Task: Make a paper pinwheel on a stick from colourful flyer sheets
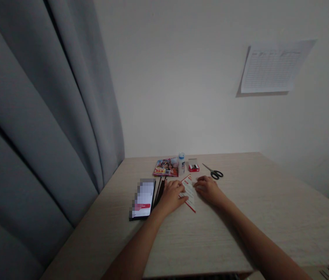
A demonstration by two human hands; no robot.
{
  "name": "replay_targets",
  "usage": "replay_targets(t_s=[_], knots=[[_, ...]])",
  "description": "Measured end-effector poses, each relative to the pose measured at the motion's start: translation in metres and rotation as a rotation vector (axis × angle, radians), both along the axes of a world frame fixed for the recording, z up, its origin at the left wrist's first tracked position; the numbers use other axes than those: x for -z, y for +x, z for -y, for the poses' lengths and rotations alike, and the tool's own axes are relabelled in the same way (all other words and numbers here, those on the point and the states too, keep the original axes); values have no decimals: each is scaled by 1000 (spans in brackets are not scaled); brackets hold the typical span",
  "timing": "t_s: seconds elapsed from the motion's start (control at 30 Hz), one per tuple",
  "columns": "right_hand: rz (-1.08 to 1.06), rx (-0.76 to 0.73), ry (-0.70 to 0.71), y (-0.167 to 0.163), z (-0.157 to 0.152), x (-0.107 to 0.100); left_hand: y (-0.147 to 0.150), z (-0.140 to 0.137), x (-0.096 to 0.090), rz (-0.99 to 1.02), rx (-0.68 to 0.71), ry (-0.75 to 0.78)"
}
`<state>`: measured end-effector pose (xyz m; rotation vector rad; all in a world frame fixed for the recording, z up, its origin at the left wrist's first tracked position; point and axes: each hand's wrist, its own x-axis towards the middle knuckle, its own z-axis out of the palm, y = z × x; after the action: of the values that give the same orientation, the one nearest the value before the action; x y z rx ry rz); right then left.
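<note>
On the table a printed paper leaflet [189, 191], white with red edges, lies in a triangular shape, so it looks folded. My left hand [172, 195] is over its left side, with thumb and fingers bent down onto the paper and holding it. My right hand [209, 189] rests at the leaflet's right edge, fingers slightly bent and a little apart; whether the fingertips touch the paper is unclear. Left of my left hand lies a phone [144, 200] with its screen lit and partly blurred. Dark thin sticks or pens [159, 188] lie between the phone and that hand, partly hidden.
Behind my hands are a colourful printed booklet [166, 167], a small clear bottle with a blue cap [181, 164], a small red box [194, 167] and black-handled scissors [215, 174]. A grey curtain [50, 97] hangs at left. A printed sheet [272, 70] is on the wall.
</note>
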<state>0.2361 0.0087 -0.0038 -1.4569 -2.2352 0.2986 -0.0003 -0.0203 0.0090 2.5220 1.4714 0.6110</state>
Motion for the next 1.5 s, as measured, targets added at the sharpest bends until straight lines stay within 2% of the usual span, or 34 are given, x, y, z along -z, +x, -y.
replay_targets(t_s=[0.13,0.33,0.7,0.87,1.03,1.13,1.33,1.5], knots=[[-53,-17,-2,-2,0,1,3,-3,4,38,26,-9],[-134,-62,-2,-7,0,2,2,-3,8,-21,-5,-19],[-38,-2,-41,-11,0,-4,0,-3,7,-136,-27,-124],[-24,-12,-44,-12,3,-5,-4,-3,1,-102,-15,-145],[-113,-69,-40,-9,9,-5,-9,-1,-1,-19,55,-145],[-160,-89,-47,-8,8,-4,-11,-1,1,-21,48,-144],[-173,-43,-71,-8,2,1,-12,-2,0,-94,8,-233],[-69,16,-36,-13,-4,1,-11,-1,-5,-123,9,-208]])
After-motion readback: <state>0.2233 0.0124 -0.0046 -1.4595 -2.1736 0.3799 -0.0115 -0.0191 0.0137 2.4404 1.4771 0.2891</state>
